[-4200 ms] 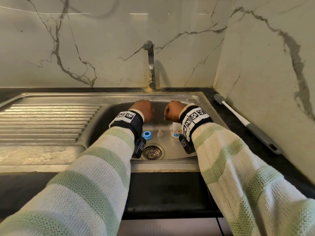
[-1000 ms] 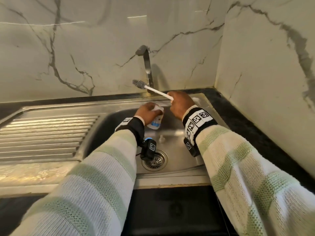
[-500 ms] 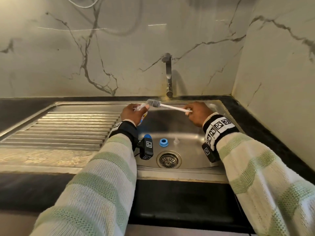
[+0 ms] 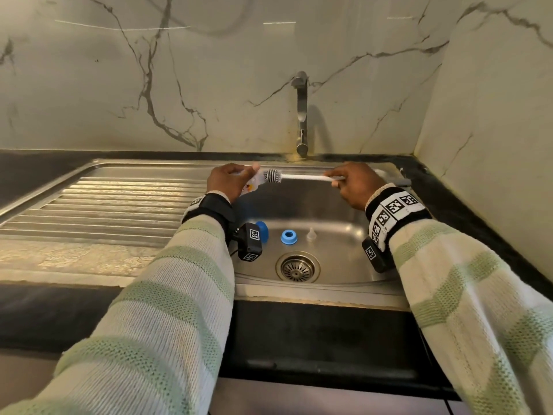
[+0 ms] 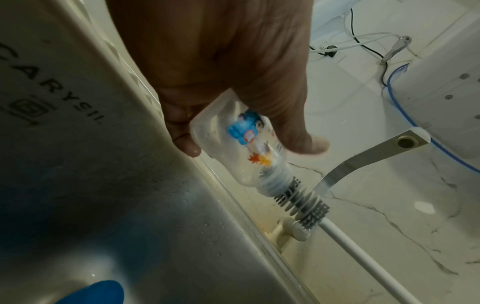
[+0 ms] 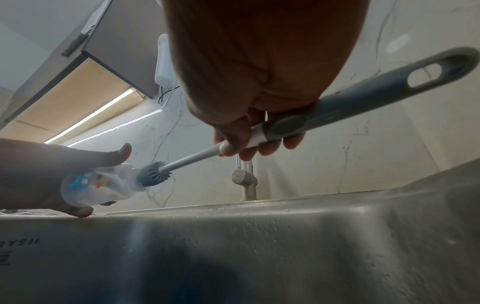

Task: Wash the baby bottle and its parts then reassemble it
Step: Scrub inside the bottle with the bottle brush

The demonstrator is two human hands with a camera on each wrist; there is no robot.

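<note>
My left hand (image 4: pixel 229 179) grips a small clear baby bottle (image 5: pixel 241 148) with cartoon prints, held on its side above the back left of the sink (image 4: pixel 329 187). My right hand (image 4: pixel 351 182) grips the white and grey bottle brush (image 6: pixel 293 125) by its handle. The grey bristle head (image 5: pixel 298 197) sits partly inside the bottle's mouth (image 4: pixel 270 176). On the sink floor lie a blue cap (image 4: pixel 262 230), a blue screw ring (image 4: pixel 289 237) and a clear nipple (image 4: pixel 311 235).
The tap (image 4: pixel 301 112) stands at the back, closed, just right of the bottle. A ribbed drainboard (image 4: pixel 104 205) lies to the left. The drain strainer (image 4: pixel 297 267) is at the sink's front. Black counter (image 4: pixel 478 223) and a marble wall bound the right side.
Since the earliest frame, the right hand took the brush from the right counter and the left hand lifted the bottle from the sink. In the last half second the brush head entered the bottle's mouth.
</note>
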